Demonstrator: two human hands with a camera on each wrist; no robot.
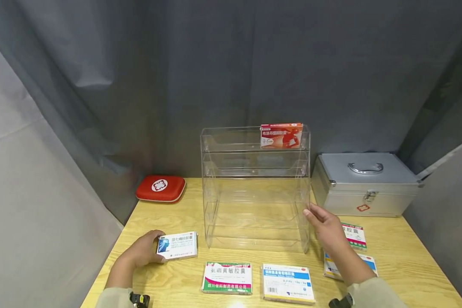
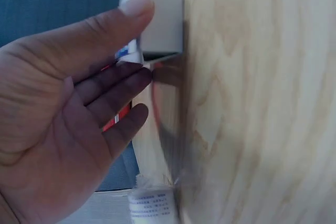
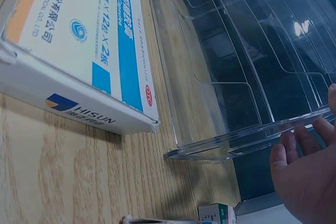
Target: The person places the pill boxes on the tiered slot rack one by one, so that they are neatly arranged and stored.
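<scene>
A white medicine box (image 1: 182,245) with a blue picture lies at the table's left. My left hand (image 1: 143,250) holds its left end, thumb along the near edge and fingers at the far edge. The left wrist view has the thumb against the box's side (image 2: 161,30), near a barcode. A clear acrylic tiered rack (image 1: 255,245) stands upright mid-table. My right hand (image 1: 327,227) grips its right side wall, the thumb toward the front. In the right wrist view the fingers (image 3: 307,141) lie along that wall's edge. A red medicine box (image 1: 281,136) sits in the rack's top tier, at the right.
In front of the rack lie a green-and-white medicine box (image 1: 227,278) and a blue-and-white one (image 1: 287,284). Two more boxes (image 1: 355,236) are partly behind the right forearm. A red case (image 1: 161,188) stands back left, a silver first-aid case (image 1: 365,188) back right.
</scene>
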